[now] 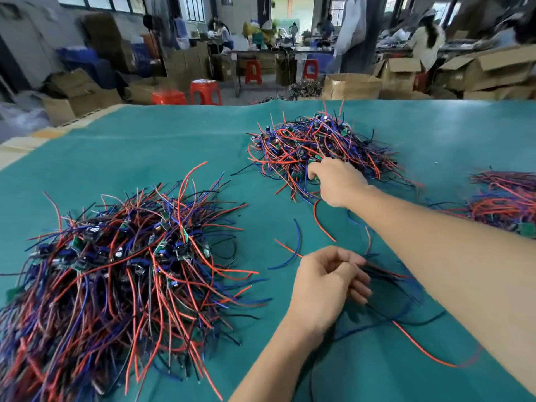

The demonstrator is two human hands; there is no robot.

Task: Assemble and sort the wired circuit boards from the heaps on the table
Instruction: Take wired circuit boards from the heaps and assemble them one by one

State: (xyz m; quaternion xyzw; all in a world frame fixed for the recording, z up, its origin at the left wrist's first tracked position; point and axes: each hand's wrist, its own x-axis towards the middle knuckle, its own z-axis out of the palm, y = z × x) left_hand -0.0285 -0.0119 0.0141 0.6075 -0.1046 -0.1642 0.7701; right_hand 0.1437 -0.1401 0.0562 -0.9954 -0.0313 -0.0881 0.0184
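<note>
Closest to the camera, the teal surface carries three tangles of wired circuit boards. Largest is the near-left heap, its red, blue and black leads fanning toward the camera. Next is the far heap, ahead and slightly right of centre, with a smaller bundle at the right edge.

Reaching forward, the right hand sits at the near edge of the far heap, fingers curled in among the wires, seemingly pinching a small green board, though blur makes the grip uncertain. So the board to be drawn lies under this hand, its leads trailing away into the heap.

Nearer the body, the left hand pinches a gathered bunch of dark wires running rightward, under the right forearm. Any pull should come back toward that waiting bunch.
</note>
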